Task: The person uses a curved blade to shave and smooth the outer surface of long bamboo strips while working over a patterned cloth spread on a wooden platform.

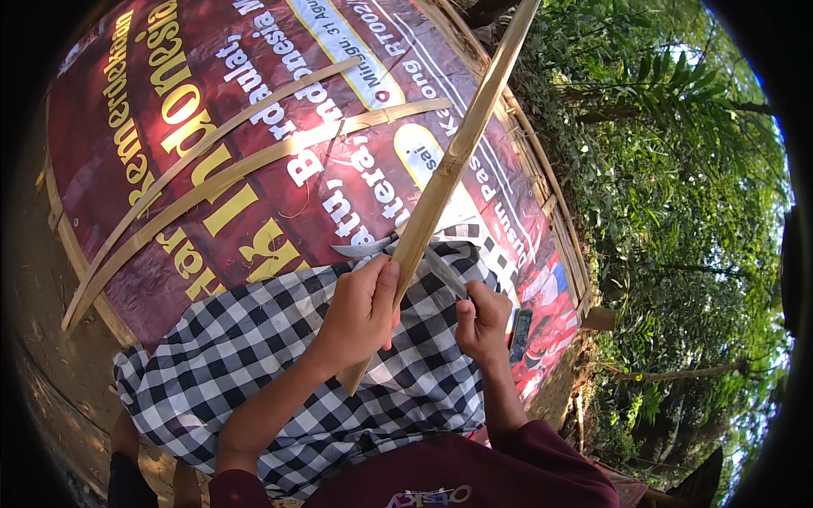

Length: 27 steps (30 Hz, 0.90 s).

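Note:
A long split bamboo piece (457, 148) slants across the middle, from my lap up past the far edge of the platform. My left hand (360, 309) is closed round its lower part, thumb on top. To its right, my right hand (483, 322) is closed round the handle of a knife, mostly hidden in the fist. The knife's grey blade (445, 275) points up and left toward the bamboo's edge; whether they touch I cannot tell. A black-and-white checked cloth (229, 364) covers my lap. Beyond my left hand, a curved metal blade (364, 248) lies partly behind the bamboo.
Two thin bamboo strips (246, 163) lie bowed across a maroon printed banner (254, 51) that covers the platform. A dark rectangular object (521, 334) lies beside my right wrist. Bamboo poles (550, 199) edge the platform, with dense green plants (677, 212) to the right.

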Motion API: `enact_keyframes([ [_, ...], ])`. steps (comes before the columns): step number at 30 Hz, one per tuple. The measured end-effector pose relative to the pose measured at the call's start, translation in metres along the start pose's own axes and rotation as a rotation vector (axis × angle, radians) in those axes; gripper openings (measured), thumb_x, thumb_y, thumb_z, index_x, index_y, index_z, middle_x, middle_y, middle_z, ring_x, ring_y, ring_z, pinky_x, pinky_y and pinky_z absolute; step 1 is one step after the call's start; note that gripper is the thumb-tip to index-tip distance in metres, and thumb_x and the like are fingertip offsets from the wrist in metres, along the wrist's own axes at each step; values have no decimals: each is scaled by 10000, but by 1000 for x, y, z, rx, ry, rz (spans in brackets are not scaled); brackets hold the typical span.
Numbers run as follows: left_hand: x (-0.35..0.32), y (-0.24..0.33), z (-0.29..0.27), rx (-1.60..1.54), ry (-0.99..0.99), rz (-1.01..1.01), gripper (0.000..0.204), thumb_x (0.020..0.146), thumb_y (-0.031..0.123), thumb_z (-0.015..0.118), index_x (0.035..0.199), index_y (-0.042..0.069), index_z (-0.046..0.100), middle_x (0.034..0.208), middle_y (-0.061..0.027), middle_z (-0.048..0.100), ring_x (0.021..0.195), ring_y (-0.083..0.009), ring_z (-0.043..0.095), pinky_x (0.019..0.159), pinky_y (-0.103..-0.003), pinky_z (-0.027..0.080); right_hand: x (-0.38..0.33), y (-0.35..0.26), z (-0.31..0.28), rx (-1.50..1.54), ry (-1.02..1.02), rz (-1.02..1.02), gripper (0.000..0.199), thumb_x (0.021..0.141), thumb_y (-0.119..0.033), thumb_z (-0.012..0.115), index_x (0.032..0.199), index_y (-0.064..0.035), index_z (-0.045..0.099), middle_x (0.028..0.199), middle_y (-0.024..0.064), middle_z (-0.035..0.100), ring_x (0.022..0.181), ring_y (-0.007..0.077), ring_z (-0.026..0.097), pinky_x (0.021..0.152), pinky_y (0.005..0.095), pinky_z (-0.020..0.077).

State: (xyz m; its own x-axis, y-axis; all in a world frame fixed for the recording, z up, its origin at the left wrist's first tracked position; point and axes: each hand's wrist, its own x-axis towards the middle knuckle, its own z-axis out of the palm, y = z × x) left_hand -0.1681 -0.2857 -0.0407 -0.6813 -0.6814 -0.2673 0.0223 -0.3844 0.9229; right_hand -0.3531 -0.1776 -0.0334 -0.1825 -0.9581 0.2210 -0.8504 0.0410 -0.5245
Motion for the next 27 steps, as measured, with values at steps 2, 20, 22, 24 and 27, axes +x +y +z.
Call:
enact_keyframes([
  [2, 0, -3, -9, -39, 17, -82, 373, 1038, 324, 329, 885, 28, 497, 520, -18, 457, 353, -97, 467, 348, -230, 378, 4, -18, 14, 111, -123, -34, 303, 907, -289, 590, 769, -25, 530, 582, 107, 450, 461, 299, 471, 445, 365, 343],
  [20, -4, -13, -6, 145, 238, 299, 323, 993, 167, 476, 722, -6, 449, 523, -132, 437, 430, -196, 428, 448, -357, 339, 10, -15, 36, -240, 26, -245, 543, 920, -518, 482, 624, -65, 440, 531, 74, 430, 407, 262, 463, 394, 363, 362],
  [22, 0, -9, -7, 179, 295, 352, 351, 1006, 197, 451, 723, -11, 446, 521, -118, 445, 439, -186, 421, 453, -351, 341, 12, -9, 41, -242, 33, -244, 521, 915, -497, 513, 625, -73, 427, 531, 72, 433, 438, 272, 490, 410, 369, 369],
  [24, -4, -3, -11, 189, 287, 390, 377, 1015, 219, 433, 717, -12, 446, 519, -111, 450, 445, -174, 415, 456, -346, 342, 14, -4, 41, -315, 19, -267, 502, 941, -445, 496, 638, -45, 467, 530, 108, 450, 449, 306, 487, 420, 381, 376],
  [27, -42, 4, 0, 101, 113, 234, 399, 1017, 222, 417, 700, -15, 467, 495, -84, 437, 464, -102, 378, 457, -323, 336, 57, 38, -3, -464, 510, 575, 480, 995, -340, 424, 694, 15, 538, 541, 178, 496, 454, 340, 452, 460, 388, 356],
])
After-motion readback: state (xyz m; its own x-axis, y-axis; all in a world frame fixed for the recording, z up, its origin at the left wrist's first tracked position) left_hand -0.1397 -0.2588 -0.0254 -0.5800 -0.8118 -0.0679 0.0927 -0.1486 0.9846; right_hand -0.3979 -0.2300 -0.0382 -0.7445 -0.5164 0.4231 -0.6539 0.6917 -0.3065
